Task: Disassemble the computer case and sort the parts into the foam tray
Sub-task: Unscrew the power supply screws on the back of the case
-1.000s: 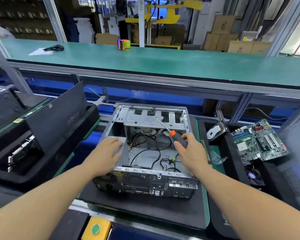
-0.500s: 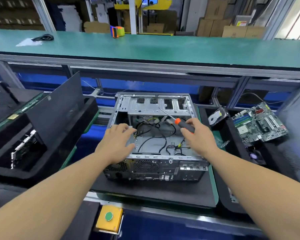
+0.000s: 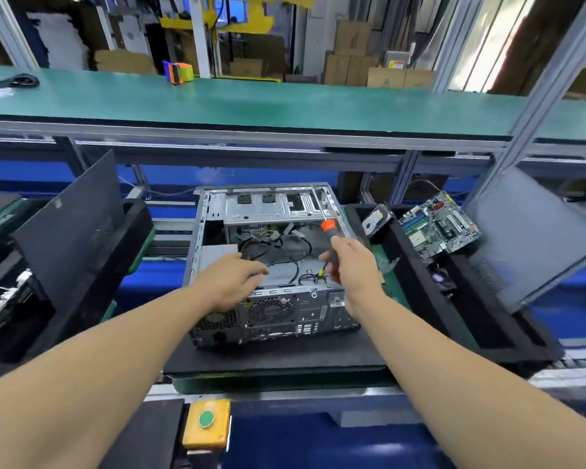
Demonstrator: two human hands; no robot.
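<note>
Snagging looks like the main hazard: loose black cables (image 3: 286, 262) lie tangled across the floor of the opened computer case (image 3: 268, 265), and the left hand (image 3: 229, 282) reaches down among them with its fingers loosely curled; I cannot tell whether it already pinches 1 of them. A sharp pull on a cable that is plugged in or routed under the drive cage (image 3: 271, 206) could tear a connector or drag the case across its black mat (image 3: 278, 358). The right hand (image 3: 356, 265) grips the screwdriver (image 3: 329, 228) by its dark handle, orange collar up, with the shaft angled toward the case's far right corner; working with the tool in that fist invites a slip of the tip against bare metal edges or the left fingers. The foam tray (image 3: 416, 286) stands just right of the case, already holding the motherboard (image 3: 440, 223) and hard drive (image 3: 376, 221), so anything lifted carelessly could knock those parts.
</note>
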